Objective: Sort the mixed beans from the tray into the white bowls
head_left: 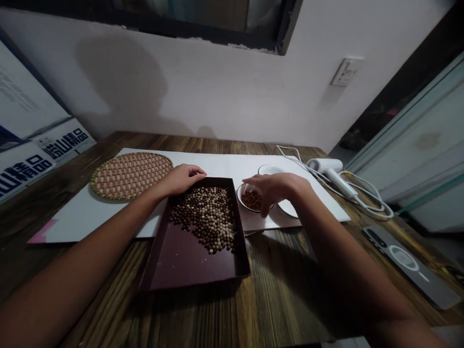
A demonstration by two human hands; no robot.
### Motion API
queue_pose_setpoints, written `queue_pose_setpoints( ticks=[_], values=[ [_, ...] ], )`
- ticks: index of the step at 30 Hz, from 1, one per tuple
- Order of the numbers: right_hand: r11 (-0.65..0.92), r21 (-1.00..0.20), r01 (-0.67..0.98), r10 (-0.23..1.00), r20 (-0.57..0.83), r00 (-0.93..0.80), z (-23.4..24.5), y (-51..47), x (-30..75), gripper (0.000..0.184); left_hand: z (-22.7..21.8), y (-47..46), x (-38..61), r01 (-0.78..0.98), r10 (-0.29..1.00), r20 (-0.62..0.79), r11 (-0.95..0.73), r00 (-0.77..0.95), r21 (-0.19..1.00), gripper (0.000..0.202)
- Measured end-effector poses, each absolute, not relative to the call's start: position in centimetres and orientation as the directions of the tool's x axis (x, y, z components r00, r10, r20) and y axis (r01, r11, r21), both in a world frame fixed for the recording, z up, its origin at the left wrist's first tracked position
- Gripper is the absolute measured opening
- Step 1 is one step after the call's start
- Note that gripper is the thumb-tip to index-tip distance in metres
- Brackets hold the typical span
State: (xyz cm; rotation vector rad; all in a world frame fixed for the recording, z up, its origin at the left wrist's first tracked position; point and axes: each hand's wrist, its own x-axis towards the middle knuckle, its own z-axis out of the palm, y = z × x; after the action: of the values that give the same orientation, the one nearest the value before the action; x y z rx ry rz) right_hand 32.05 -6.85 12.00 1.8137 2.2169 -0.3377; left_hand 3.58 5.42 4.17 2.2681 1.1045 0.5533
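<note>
While most mixed beads (208, 217) lie in the tray (188, 263) on the desk (282, 290), the small bowl (239, 195) holds few: sorting judged early. Left hand (183, 178) slack on tray rim; right hand (275, 188) bunched over bowl, grip unclear.

Woven round mat (131, 175) on white sheet (90, 217), hair dryer (331, 174) far right, dark phone (411, 258) nearer.

The one camera sits on the person's head. It looks forward and down at the table (275, 290), close up, facing the wall (217, 96).
</note>
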Motion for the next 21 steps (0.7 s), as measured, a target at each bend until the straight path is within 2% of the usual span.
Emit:
queue_pose_setpoints(
  ticks=[3, 6, 8, 12, 16, 21],
  values=[
    [0.150, 0.006, 0.989, 0.877, -0.463, -0.130, 12.1, -6.9, 31.4, 0.126, 4.3, 5.3, 3.6, 0.588, 0.813, 0.119, -0.504, 0.570, 0.632, 0.036],
    [0.142, -0.052, 0.988, 0.877, -0.457, -0.150, 12.7, -6.8, 31.9, 0.119, 4.4, 5.2, 3.6, 0.585, 0.809, 0.130, -0.515, 0.573, 0.627, 0.037],
    [0.141, -0.102, 0.985, 0.886, -0.431, -0.172, 13.4, -6.9, 32.8, 0.111, 4.4, 5.2, 3.6, 0.582, 0.808, 0.128, -0.513, 0.575, 0.631, 0.036],
    [0.123, -0.190, 0.974, 0.944, -0.279, -0.173, 15.5, -7.4, 35.6, 0.094, 4.5, 5.1, 3.7, 0.597, 0.824, 0.108, -0.487, 0.556, 0.637, 0.037],
    [0.087, -0.188, 0.978, 0.960, -0.247, -0.133, 16.7, -8.3, 36.9, 0.099, 4.5, 5.1, 3.7, 0.600, 0.822, 0.118, -0.497, 0.557, 0.627, 0.037],
    [0.174, -0.166, 0.971, 0.898, -0.377, -0.225, 14.6, -8.0, 34.5, 0.114, 4.4, 5.3, 3.7, 0.605, 0.825, 0.105, -0.488, 0.556, 0.629, 0.040]
  ],
)
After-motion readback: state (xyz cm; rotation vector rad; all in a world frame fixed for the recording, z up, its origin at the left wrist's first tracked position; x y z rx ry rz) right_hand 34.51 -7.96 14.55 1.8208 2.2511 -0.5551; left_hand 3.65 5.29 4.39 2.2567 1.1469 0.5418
